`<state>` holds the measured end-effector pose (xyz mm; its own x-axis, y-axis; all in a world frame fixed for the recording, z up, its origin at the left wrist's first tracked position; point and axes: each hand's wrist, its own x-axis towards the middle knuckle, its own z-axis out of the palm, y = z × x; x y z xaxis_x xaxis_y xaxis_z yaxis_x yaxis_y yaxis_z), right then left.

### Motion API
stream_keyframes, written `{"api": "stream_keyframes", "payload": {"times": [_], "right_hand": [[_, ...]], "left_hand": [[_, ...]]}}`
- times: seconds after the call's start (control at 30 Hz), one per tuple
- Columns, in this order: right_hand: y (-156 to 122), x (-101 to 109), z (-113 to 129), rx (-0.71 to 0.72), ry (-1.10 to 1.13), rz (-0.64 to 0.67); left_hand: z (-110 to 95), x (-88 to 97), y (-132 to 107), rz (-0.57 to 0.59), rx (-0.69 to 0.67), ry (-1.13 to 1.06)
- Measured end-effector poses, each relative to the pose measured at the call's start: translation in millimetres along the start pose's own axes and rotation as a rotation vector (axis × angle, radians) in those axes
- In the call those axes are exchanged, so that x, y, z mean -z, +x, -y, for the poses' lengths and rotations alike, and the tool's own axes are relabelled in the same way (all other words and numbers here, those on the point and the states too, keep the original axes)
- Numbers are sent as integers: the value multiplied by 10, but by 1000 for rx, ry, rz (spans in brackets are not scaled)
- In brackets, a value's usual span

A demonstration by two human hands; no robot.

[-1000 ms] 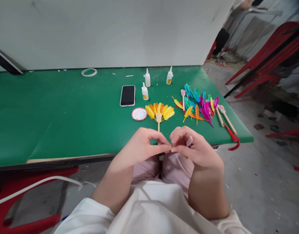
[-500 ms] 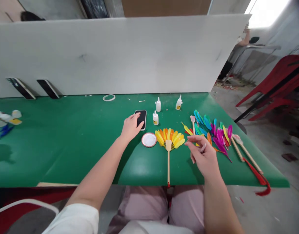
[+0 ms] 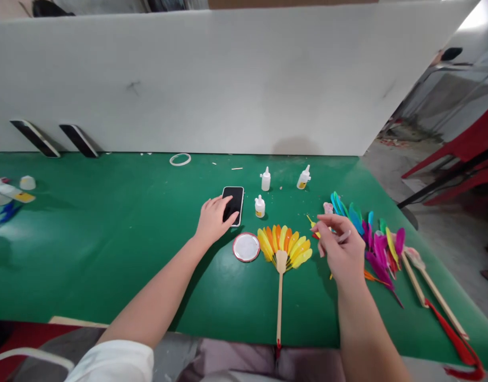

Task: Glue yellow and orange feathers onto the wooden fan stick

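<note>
My left hand (image 3: 214, 217) lies flat with spread fingers on the lower half of a black phone (image 3: 234, 199) on the green table (image 3: 108, 254). My right hand (image 3: 339, 244) hovers over the left edge of a pile of coloured feathers (image 3: 371, 233), fingers curled, thumb and forefinger near a yellow feather (image 3: 312, 222); whether it grips the feather I cannot tell. Between the hands lies a fan of yellow and orange feathers (image 3: 283, 241) on a long wooden stick (image 3: 280, 302). A round white lid (image 3: 246, 247) sits beside the fan.
Three small white glue bottles (image 3: 265, 179) stand behind the fan. Wooden sticks with a red tassel (image 3: 438, 297) lie at the right edge. A white ring (image 3: 180, 159) and two dark slabs (image 3: 78, 140) are by the white partition. Small items (image 3: 8, 191) sit far left. Red chairs (image 3: 467, 148) stand right.
A second ago both hands were pinched together over my lap. The left hand then went to the phone and the right hand to the feather pile; the view has since shifted closer.
</note>
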<state>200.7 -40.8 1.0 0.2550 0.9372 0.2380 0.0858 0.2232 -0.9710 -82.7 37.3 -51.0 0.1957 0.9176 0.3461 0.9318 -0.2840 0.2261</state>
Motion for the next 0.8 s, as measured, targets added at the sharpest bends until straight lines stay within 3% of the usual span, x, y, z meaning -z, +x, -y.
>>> {"api": "stream_keyframes", "payload": {"times": [0.2,0.63,0.7,0.8], "right_hand": [[29,-9,-239,-51,-15,-104],[21,18,-187,-59,33,-151],[30,19,-189,-49,33,-159],[49,21,-201,-28,34,-169]], "left_hand": [[160,-74,155,83,71,48],[107,-111,150,114,19,58],[118,-106,155,77,19,-8],[133,-95,136,-102,48,-150]]}}
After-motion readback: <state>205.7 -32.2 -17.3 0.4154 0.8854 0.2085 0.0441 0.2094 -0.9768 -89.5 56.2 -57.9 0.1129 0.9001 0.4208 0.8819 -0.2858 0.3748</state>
